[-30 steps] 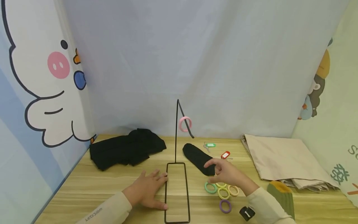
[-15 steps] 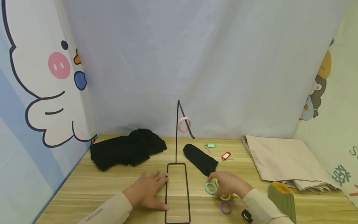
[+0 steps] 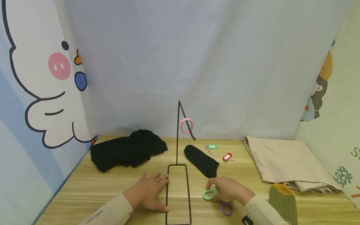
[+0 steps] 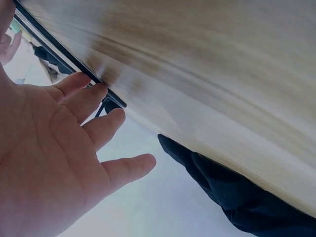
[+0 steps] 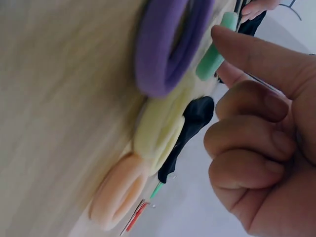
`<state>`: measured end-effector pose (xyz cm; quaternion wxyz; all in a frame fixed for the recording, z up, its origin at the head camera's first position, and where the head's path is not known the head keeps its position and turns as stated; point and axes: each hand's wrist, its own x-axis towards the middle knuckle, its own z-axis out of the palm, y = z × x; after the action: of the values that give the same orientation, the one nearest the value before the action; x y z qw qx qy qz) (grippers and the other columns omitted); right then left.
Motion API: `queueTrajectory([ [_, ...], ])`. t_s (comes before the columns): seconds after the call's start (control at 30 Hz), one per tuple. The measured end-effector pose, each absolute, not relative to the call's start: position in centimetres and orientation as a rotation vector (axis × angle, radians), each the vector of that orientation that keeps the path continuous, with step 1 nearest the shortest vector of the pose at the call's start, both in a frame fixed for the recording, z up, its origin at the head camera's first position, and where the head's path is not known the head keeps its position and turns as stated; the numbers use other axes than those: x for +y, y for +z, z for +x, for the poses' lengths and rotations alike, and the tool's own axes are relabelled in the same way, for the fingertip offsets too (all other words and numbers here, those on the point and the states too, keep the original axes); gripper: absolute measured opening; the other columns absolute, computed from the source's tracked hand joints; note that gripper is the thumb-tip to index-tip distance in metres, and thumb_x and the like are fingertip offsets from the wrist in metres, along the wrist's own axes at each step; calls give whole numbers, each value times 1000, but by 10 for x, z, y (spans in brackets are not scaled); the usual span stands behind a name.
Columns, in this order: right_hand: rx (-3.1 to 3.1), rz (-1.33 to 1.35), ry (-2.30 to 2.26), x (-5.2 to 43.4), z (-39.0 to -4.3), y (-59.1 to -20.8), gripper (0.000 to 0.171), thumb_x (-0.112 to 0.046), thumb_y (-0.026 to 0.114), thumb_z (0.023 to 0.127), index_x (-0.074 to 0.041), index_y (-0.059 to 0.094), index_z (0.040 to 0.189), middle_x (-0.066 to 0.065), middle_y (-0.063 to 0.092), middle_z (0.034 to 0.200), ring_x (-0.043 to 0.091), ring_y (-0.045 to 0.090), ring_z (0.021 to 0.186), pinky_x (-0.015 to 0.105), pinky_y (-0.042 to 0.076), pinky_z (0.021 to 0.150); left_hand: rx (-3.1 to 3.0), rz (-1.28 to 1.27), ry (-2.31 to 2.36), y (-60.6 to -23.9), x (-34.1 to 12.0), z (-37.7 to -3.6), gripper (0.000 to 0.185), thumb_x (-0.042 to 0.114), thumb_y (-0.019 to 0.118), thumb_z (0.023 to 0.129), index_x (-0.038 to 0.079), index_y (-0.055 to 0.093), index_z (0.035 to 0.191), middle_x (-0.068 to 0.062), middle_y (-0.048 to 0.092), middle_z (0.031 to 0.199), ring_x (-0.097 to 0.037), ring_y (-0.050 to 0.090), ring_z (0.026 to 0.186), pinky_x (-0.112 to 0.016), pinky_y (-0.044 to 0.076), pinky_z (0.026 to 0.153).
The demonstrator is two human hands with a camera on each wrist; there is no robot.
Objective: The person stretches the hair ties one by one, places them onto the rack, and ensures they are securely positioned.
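My left hand (image 3: pixel 152 187) lies flat on the wooden table, its straight fingers (image 4: pixel 94 98) against the left rail of the black wire stand's base (image 3: pixel 178 193). My right hand (image 3: pixel 222 191) pinches a green hair tie (image 3: pixel 209 194) just right of the base; in the right wrist view the index finger (image 5: pixel 256 54) presses on the green tie (image 5: pixel 215 49). A purple tie (image 3: pixel 226 208) lies beside the hand, with yellow (image 5: pixel 158 133) and peach (image 5: pixel 118 192) ties under it. A pink tie (image 3: pixel 186 125) hangs on the stand's hook.
A black sock (image 3: pixel 201 160) lies behind my right hand, with green (image 3: pixel 211 146) and red (image 3: pixel 227 156) key tags beyond it. Black cloth (image 3: pixel 127 150) sits at the back left, folded beige cloth (image 3: pixel 278 161) at the right, and a green-and-yellow sock (image 3: pixel 282 197) near the front right.
My right hand dropped from above the black sock onto the pile of ties, took the green one and drew it slightly left. The left hand stayed put.
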<state>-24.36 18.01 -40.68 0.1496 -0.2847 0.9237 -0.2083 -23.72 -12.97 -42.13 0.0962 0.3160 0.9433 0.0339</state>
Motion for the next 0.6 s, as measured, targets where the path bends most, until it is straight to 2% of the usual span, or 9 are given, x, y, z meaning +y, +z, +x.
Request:
queueTrajectory([
  [0.33,2610,-1051,-676,164,-225,-394,24,-15,68,83,-20,58,104,-14,29,54,-1,23,46,14,25,46,2793,927,99,-422,-131,-237,97,77,52,71,14,36,142,-4,33,150,-33,28,138,-68,24,99],
  [0.6,2701,-1371,-789,147,-207,-366,24,-21,66,86,-24,54,106,-15,26,58,-5,18,50,12,24,50,2795,914,104,-423,-130,-236,97,78,52,70,14,36,142,-4,32,150,-33,27,138,-68,23,99],
])
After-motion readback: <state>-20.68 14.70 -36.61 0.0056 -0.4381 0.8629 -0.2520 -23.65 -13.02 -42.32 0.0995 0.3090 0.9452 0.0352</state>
